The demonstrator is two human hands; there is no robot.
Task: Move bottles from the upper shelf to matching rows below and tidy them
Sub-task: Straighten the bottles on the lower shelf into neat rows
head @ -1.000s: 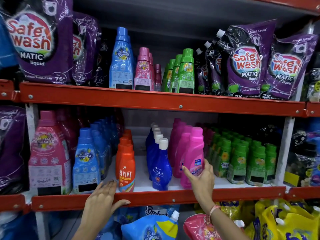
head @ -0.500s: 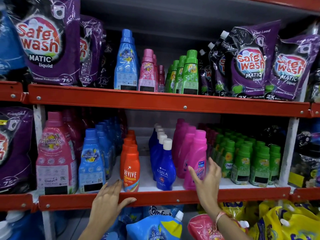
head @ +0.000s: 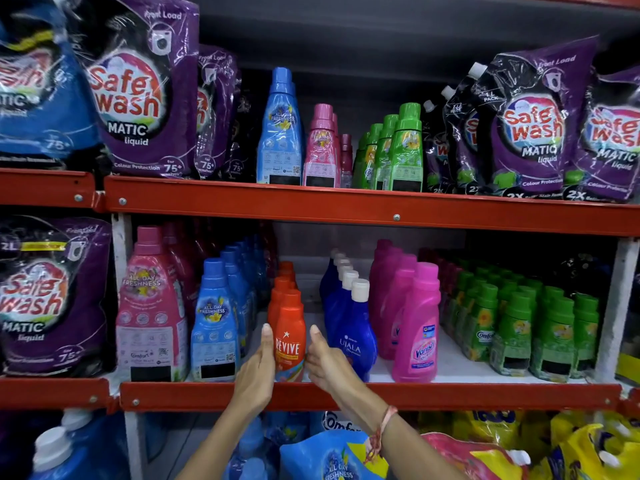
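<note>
On the upper shelf [head: 346, 206] stand a blue bottle [head: 280, 133], pink bottles [head: 320, 150] and green bottles [head: 405, 150]. The lower shelf [head: 450, 393] holds rows of big pink bottles [head: 149, 306], blue bottles [head: 214, 323], orange Revive bottles [head: 290, 337], dark blue Ujala bottles [head: 356, 337], pink Vanish bottles [head: 415, 330] and green Comfort bottles [head: 512, 330]. My left hand [head: 256, 368] lies flat against the left side of the front Revive bottle. My right hand [head: 329, 362] lies flat on its right side, between it and the Ujala row. Neither hand wraps around it.
Purple Safe Wash pouches [head: 138, 98] flank the upper bottles on the left, and more pouches [head: 533, 133] stand on the right. Another purple pouch [head: 52, 296] fills the lower left bay. Refill pouches [head: 332, 459] crowd the shelf below my arms.
Both hands left the shelf's front edge and the Vanish bottle and moved in to flank the front Revive bottle. The view shifted closer and slightly left.
</note>
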